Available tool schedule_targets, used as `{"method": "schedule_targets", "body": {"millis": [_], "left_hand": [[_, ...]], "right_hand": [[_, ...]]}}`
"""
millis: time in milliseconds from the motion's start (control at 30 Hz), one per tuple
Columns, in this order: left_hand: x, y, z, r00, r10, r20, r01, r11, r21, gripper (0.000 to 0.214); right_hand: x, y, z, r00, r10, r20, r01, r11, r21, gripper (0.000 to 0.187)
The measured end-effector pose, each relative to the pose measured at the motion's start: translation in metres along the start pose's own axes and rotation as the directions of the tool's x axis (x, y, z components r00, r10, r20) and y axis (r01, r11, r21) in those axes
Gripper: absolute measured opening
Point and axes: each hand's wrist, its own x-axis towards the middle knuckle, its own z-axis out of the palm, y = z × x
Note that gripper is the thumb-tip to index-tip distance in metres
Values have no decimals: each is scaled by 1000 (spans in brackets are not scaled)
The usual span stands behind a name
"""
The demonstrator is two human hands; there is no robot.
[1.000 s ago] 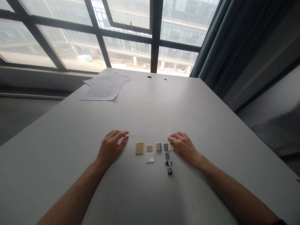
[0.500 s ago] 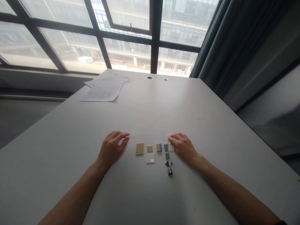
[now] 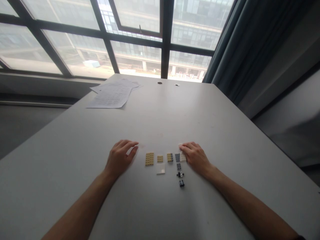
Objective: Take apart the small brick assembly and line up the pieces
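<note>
My left hand (image 3: 123, 154) rests on the table left of the toy bricks, thumb and forefinger apart, with nothing in it. The fingers of my right hand (image 3: 195, 154) close over a white studded plate (image 3: 182, 157), partly hidden under them. Touching or close beside that plate is a grey studded plate (image 3: 177, 157). Further left lie a tan and grey piece (image 3: 169, 157), a small tan plate (image 3: 160, 158) and a larger tan plate (image 3: 149, 159). A smooth white piece (image 3: 161, 169) lies below the small tan one.
Below the grey plate stand a small dark grey brick (image 3: 178, 166), a black and white piece (image 3: 180, 174) and a dark brick (image 3: 181, 183). Printed papers (image 3: 112, 95) lie at the table's far left, near a round hole (image 3: 159, 83). Windows and a curtain (image 3: 232, 50) are beyond.
</note>
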Motion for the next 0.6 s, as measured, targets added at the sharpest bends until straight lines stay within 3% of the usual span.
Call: {"method": "schedule_targets", "body": {"millis": [267, 467, 600], "left_hand": [[-1, -1, 1, 1000, 14, -2, -14, 1000, -7, 20], [-1, -1, 1, 1000, 6, 6, -6, 1000, 6, 20], [-1, -2, 1, 1000, 3, 0, -3, 1000, -9, 20]], "right_hand": [[-14, 22, -10, 998, 67, -11, -67, 997, -40, 31], [-49, 82, -22, 977, 191, -95, -202, 971, -131, 33], [-65, 117, -26, 969, 208, -136, -228, 961, -159, 33]]}}
